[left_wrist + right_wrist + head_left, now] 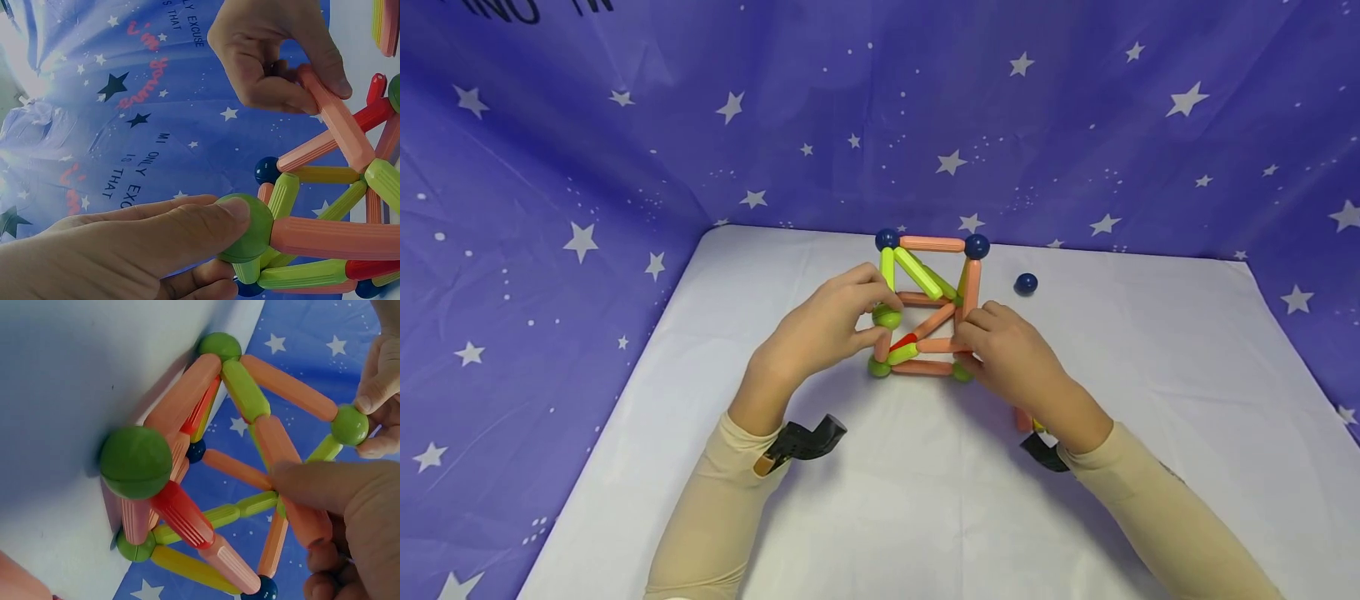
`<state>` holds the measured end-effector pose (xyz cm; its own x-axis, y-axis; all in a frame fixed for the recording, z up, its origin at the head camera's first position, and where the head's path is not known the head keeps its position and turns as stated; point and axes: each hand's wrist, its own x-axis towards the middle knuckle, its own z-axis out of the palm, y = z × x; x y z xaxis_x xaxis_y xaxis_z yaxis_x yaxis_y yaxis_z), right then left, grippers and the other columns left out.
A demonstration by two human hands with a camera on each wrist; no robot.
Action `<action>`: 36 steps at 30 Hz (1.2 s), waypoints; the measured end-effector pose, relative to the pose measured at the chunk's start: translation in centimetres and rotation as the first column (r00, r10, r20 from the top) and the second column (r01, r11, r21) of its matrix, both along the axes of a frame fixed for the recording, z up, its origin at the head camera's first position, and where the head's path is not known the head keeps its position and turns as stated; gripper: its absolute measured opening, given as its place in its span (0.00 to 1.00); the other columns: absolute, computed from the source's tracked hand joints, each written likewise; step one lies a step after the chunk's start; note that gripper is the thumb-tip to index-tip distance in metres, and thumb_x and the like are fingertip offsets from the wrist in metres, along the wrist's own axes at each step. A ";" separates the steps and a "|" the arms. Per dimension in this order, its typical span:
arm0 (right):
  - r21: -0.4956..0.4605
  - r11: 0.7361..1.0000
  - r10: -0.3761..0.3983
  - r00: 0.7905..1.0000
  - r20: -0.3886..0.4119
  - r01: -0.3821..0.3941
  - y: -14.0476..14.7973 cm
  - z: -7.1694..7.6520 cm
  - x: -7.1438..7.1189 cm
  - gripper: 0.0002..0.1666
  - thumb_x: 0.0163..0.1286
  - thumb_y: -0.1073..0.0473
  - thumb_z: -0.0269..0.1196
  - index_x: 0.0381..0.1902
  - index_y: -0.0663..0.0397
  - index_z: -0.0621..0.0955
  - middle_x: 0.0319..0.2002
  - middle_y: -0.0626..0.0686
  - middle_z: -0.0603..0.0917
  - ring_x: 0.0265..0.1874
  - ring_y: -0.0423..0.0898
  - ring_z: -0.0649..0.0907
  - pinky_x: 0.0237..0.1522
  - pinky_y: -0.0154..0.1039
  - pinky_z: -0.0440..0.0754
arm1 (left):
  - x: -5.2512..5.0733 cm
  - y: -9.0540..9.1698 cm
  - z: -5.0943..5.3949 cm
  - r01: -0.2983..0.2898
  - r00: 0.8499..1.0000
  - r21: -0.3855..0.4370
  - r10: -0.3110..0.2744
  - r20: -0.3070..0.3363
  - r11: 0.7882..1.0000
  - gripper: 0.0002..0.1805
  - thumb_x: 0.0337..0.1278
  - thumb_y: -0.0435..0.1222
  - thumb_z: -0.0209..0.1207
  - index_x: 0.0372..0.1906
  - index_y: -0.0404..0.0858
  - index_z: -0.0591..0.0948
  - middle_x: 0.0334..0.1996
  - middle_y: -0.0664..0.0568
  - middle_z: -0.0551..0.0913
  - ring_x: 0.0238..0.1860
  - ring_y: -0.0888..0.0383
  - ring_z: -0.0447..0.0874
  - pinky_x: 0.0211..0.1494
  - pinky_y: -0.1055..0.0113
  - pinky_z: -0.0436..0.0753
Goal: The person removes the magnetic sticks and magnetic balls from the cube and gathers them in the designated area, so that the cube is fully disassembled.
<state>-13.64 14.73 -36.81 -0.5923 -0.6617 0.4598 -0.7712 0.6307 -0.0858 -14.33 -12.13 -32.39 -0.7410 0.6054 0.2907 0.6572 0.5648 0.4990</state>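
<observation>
Left hand (823, 323) pinches green plastic ball (349, 427), right hand (1017, 352) pinches salmon plastic rod (342, 128); probably light, stiff, I'd grip mid-length.

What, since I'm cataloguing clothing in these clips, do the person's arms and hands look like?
Close-fitting beige sleeves, left and right, end near the wrists; the right sleeve bears a small dark marking. A curved black piece sticks out at the left cuff, another at the right. The left hand and right hand show no gloves.

head view bright w/ soft shadows on table (895, 508); l wrist view: glare upper l; r dimmer
</observation>
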 end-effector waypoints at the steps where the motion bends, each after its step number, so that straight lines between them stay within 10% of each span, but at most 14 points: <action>1: -0.014 1.000 -0.007 1.000 0.001 0.007 0.0 0.0 0.1 0.15 0.47 0.70 0.75 0.27 0.53 0.80 0.29 0.49 0.79 0.31 0.47 0.75 0.35 0.40 0.76 | 0.0 0.0 0.0 -0.001 1.000 0.000 0.001 0.002 1.000 0.12 0.51 0.33 0.71 0.43 0.41 0.84 0.40 0.55 0.73 0.39 0.61 0.73 0.44 0.68 0.75; 9: -0.081 0.982 -0.161 0.983 0.090 0.168 1.4 0.0 1.1 0.15 0.56 0.62 0.73 0.39 0.54 0.79 0.28 0.48 0.77 0.23 0.42 0.73 0.24 0.38 0.73 | 0.1 0.1 0.0 -0.009 1.000 -0.001 0.009 0.021 1.000 0.13 0.51 0.32 0.71 0.43 0.40 0.84 0.40 0.55 0.73 0.38 0.60 0.73 0.44 0.67 0.74; 19: -0.063 0.899 -0.401 0.874 0.276 0.432 7.0 -1.5 2.7 0.16 0.63 0.59 0.65 0.48 0.55 0.78 0.29 0.50 0.84 0.21 0.42 0.77 0.21 0.38 0.75 | 0.2 0.2 0.1 -0.018 1.000 -0.018 0.018 0.016 1.000 0.13 0.52 0.32 0.71 0.44 0.41 0.84 0.41 0.56 0.73 0.39 0.61 0.73 0.44 0.68 0.75; 24: -0.029 0.834 -0.508 0.787 0.350 0.552 9.8 -2.2 3.9 0.15 0.62 0.59 0.64 0.46 0.58 0.78 0.29 0.54 0.85 0.22 0.46 0.79 0.21 0.40 0.74 | 0.3 0.2 0.2 -0.030 0.999 -0.033 0.030 0.016 0.999 0.13 0.52 0.32 0.70 0.44 0.40 0.84 0.41 0.55 0.73 0.40 0.60 0.73 0.45 0.68 0.75; 29: 0.122 0.774 -0.593 0.646 0.480 0.621 11.6 -3.0 4.8 0.17 0.66 0.55 0.61 0.45 0.62 0.77 0.29 0.56 0.83 0.20 0.47 0.77 0.21 0.40 0.72 | 0.4 0.3 0.4 -0.035 0.999 -0.044 0.036 0.026 0.998 0.13 0.52 0.31 0.70 0.44 0.40 0.84 0.42 0.55 0.73 0.41 0.60 0.73 0.46 0.67 0.76; 32: 0.185 0.782 -0.581 0.588 0.563 0.595 11.9 -3.5 5.2 0.16 0.65 0.54 0.61 0.43 0.61 0.77 0.30 0.54 0.84 0.22 0.46 0.78 0.22 0.40 0.72 | 0.5 0.3 0.5 -0.036 0.999 -0.044 0.037 0.028 0.998 0.14 0.52 0.31 0.71 0.45 0.40 0.84 0.42 0.55 0.74 0.41 0.60 0.74 0.46 0.67 0.76; 36: 0.197 0.816 -0.530 0.565 0.633 0.544 11.8 -4.0 5.3 0.14 0.64 0.55 0.62 0.43 0.58 0.77 0.30 0.49 0.84 0.24 0.44 0.79 0.25 0.39 0.73 | 0.5 0.3 0.5 -0.037 0.999 -0.044 0.038 0.028 0.998 0.14 0.51 0.32 0.71 0.45 0.40 0.84 0.43 0.54 0.74 0.41 0.59 0.74 0.46 0.67 0.76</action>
